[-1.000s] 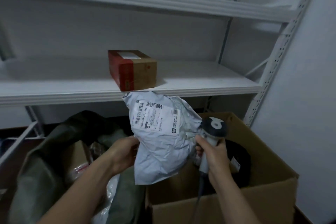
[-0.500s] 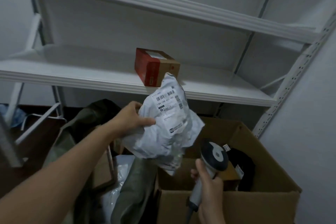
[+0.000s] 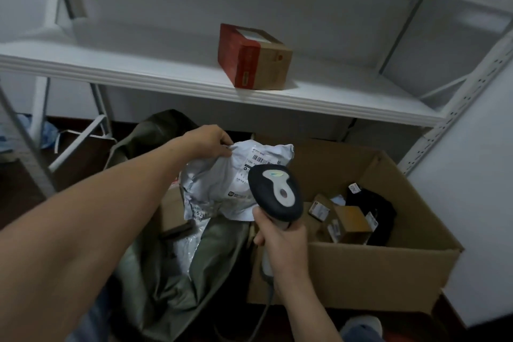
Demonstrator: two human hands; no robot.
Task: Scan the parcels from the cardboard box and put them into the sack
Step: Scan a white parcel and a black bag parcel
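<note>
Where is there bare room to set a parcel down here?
The white shelf is bare left of the red-and-brown carton and right of it. Crowded: the right half of the cardboard box, holding small brown cartons and a black parcel, and the olive sack, where the left hand holds a grey mailer.

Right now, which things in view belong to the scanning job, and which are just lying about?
Job: grey mailer in left hand; scanner in right hand; cardboard box; green sack.
Lying about: red-and-brown carton on white shelf.
</note>
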